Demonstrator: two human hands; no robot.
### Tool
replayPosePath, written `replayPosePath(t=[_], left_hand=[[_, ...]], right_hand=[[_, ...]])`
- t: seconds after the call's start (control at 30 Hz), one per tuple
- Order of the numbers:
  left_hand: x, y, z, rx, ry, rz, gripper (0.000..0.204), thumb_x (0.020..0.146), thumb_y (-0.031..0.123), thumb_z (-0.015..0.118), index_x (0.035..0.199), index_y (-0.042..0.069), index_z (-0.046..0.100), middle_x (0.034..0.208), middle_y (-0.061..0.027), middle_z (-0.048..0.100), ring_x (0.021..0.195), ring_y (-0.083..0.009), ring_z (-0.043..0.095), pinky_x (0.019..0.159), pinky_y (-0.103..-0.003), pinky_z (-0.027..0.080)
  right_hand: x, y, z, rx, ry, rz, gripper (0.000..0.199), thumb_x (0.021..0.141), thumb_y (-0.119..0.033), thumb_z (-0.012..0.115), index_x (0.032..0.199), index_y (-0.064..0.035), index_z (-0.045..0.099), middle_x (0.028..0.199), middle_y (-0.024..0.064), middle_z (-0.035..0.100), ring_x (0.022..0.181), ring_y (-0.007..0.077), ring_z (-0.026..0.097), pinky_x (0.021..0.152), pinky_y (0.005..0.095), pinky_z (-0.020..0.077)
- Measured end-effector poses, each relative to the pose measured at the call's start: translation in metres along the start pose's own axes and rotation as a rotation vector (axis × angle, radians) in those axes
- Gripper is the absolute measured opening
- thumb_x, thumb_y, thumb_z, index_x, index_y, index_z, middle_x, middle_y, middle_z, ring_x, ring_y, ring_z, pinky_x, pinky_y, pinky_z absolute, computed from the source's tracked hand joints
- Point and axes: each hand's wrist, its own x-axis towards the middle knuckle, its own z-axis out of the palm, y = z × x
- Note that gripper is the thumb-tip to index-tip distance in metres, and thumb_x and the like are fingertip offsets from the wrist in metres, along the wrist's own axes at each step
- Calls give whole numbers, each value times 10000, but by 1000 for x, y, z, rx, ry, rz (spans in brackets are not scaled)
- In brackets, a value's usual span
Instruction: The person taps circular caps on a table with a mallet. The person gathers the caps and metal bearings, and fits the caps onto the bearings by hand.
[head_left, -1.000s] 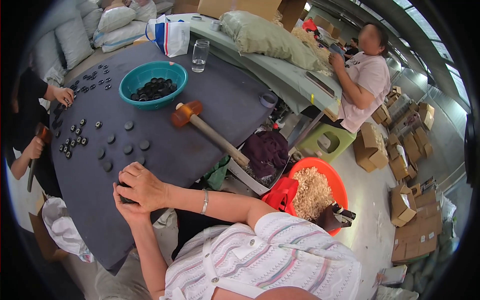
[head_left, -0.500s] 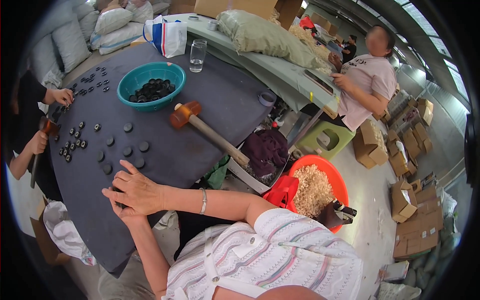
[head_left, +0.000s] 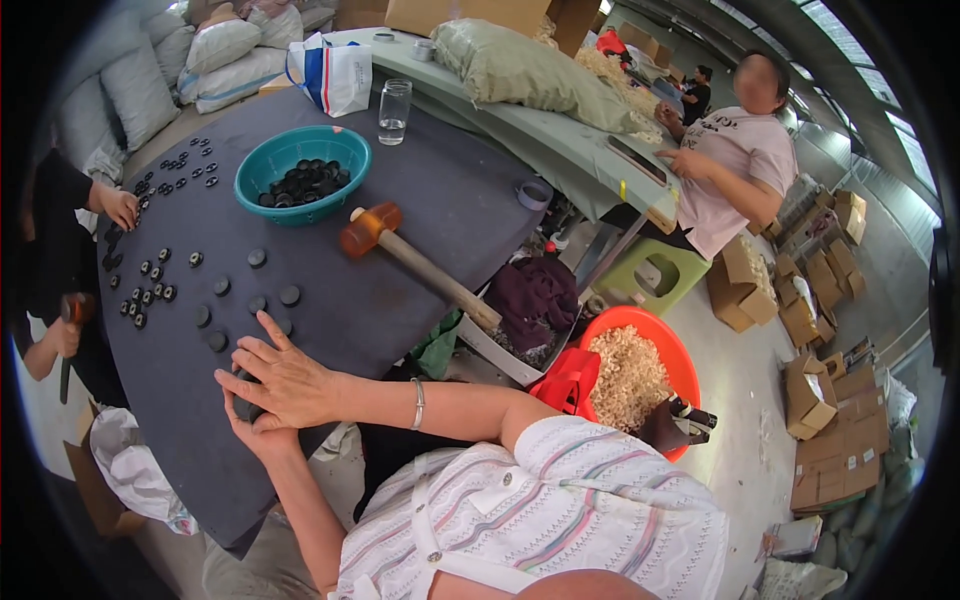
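Pressing down together at the near edge of the dark grey table point(head_left: 400, 300): right hand point(head_left: 290, 378) laid flat on top with fingers spread, left hand point(head_left: 262, 432) cupped beneath it, both closed over a dark round piece point(head_left: 243, 408) of which only a sliver shows at the left of the palms; how firmly held, cannot tell. Wearing a thin silver bracelet point(head_left: 418, 402) on the right wrist. Just beyond the fingertips, about seven loose black discs point(head_left: 290, 295) lying flat and apart from one another. Further left, a tight cluster of roughly a dozen small black ring-shaped parts point(head_left: 145, 290). Right of centre, one mallet point(head_left: 420, 268) with an orange head and wooden handle, lying flat, handle reaching the table edge. Beyond it, one teal plastic bowl point(head_left: 345, 150) holding a heap of black discs, too many to count. Off the right edge, on the floor, one orange tub point(head_left: 680, 370) of pale shavings. At the far left edge, another scatter of small black parts point(head_left: 180, 165) beside a second person's hand point(head_left: 120, 208). Farther still, one clear drinking glass point(head_left: 394, 110), upright. Beyond the table, a third person point(head_left: 735, 165) in a pink shirt, seated.
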Motion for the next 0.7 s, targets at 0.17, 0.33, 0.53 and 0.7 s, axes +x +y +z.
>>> replayPosePath(t=[0.17, 0.33, 0.53, 0.7], left_hand=[[0, 2, -4, 83, 88, 57, 461, 1007, 394, 429, 1337, 89, 530, 1431, -100, 513, 1368, -281, 429, 1152, -462, 323], [-4, 2, -1, 118, 76, 6, 472, 1002, 390, 435, 1352, 82, 512, 1444, -111, 496, 1365, -287, 434, 1146, -464, 334], [-12, -9, 7, 60, 129, -36, 506, 992, 395, 453, 1397, 92, 476, 1469, -100, 471, 1390, -281, 399, 1159, -459, 314], [-8, -1, -16, 26, 66, -85, 524, 983, 409, 472, 1414, 111, 468, 1490, -91, 453, 1400, -274, 380, 1164, -457, 302]], right_hand=[[-3, 0, 7, 46, 16, -16, 827, 688, -482, 750, 1337, -21, 523, 1153, 191, 516, 1223, 367, 447, 1155, 678, 104], [-5, -1, 4, 33, -33, 4, 757, 675, -480, 747, 1252, -12, 599, 1129, 186, 529, 1201, 360, 463, 1157, 681, 102], [0, 1, -5, -12, -9, -12, 716, 696, -487, 711, 1228, -15, 628, 1077, 172, 542, 1188, 347, 473, 1159, 685, 91], [-5, 4, -4, -15, -29, -29, 714, 700, -487, 692, 1229, -12, 627, 1037, 155, 539, 1136, 337, 492, 1151, 696, 103]])
